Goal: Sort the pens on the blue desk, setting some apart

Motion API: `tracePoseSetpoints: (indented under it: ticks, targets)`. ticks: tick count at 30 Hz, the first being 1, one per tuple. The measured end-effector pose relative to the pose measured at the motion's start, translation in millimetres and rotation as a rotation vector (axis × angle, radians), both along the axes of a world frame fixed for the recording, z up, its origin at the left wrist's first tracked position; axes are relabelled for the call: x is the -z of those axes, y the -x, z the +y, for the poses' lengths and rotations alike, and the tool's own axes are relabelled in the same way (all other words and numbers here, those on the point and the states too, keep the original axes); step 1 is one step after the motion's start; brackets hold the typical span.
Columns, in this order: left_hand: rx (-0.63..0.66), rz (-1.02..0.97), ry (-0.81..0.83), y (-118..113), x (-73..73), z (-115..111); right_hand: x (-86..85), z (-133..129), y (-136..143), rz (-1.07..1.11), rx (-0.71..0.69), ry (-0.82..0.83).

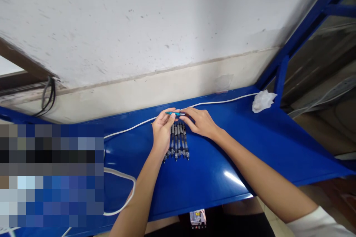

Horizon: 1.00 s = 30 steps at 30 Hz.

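- Slip risk: if the left thumb relaxes, the slim teal-and-dark pen (174,113) could drop onto the pens nearer the body. The likely cause is a light fingertip grip on a narrow, rounded barrel.
- Contact risk: lowering or turning the left wrist could push the row of clear-barrelled pens with dark grips (179,141) out of line. The cause would be their closeness to that wrist, which partly hides the leftmost ones.
- Roll risk: a disturbed pen could roll, since the blue, glossy, flat tabletop (200,177) looks smooth.
- Snag risk: the thin white cable (133,127) passes just beyond the fingertips of both hands; a forward reach could catch it.
- Left hand (162,127): clamped on the teal-and-dark pen, thumb on the near side, fingers behind.
- Right hand (204,121): thumb and forefinger bracket the dark end of the same pen. Cannot tell whether they press on it.
- Position of the held pen: it lies crosswise between the two hands, teal end at the left fingertips, dark end at the right.
- Position of the row: on the tabletop, side by side, just right of the left wrist and on the near side of the right fingertips.
- Crumpled white tissue (263,101): well apart from the right hand, beyond it and to its right.
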<state>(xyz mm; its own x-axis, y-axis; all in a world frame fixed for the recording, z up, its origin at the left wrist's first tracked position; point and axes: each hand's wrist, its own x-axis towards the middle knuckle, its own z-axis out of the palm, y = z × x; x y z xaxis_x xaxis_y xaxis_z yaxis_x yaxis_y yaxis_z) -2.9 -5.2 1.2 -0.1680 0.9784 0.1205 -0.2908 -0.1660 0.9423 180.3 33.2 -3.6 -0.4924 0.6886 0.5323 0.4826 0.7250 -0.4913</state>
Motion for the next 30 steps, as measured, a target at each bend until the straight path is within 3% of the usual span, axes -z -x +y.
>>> tracePoseSetpoints:
  ticks: [13, 18, 22, 25, 30]
  targets:
    - [0.007, -0.067, 0.001, 0, 1.7, 3, 0.2, 0, 0, 0.126, -0.091, 0.119]
    - [0.015, -0.085, 0.002, 1, -0.7, 3, -3.2, 2, 7, 0.422, -0.16, 0.363]
    - [-0.015, -0.114, 0.006, 2, -2.7, 2, -7.7, 5, 10, 0.878, -0.17, 0.693]
    - [-0.011, -0.058, 0.0, 1, -3.1, -1, -10.8, 12, 7, 1.182, -0.136, 0.824]
    - [0.027, 0.005, -0.005, -2, -3.7, -4, -6.3, 27, -4, 1.328, -0.106, 0.939]
